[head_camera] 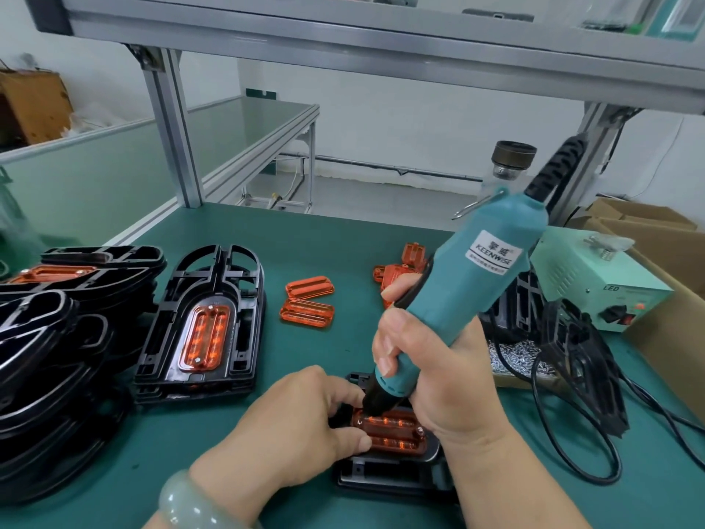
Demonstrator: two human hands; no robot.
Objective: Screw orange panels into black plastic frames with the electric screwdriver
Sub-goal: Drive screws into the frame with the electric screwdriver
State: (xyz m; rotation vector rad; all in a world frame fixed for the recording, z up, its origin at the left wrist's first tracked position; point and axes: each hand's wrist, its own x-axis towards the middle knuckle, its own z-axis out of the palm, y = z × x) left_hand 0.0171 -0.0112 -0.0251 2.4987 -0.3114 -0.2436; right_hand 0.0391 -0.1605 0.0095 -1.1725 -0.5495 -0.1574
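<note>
- At the near edge of the desk (324, 242), the left grip (297, 421) and right grip (431, 376) are covering most of the black frame (381, 479).
- Two spare panels (307, 311) are lying mid-desk.
- The right grip is clasping the electric screwdriver (484, 276), marked "KEENWISE"; the left grip is pinching the orange panel (396, 437) seated in that frame.

We see through one wide-angle camera on the head, looking forward and down, close over the near edge of the green workbench (305, 238); the left hand (290, 425) and right hand (431, 360) sit low and near, the overhead shelf (343, 36) far above
</note>
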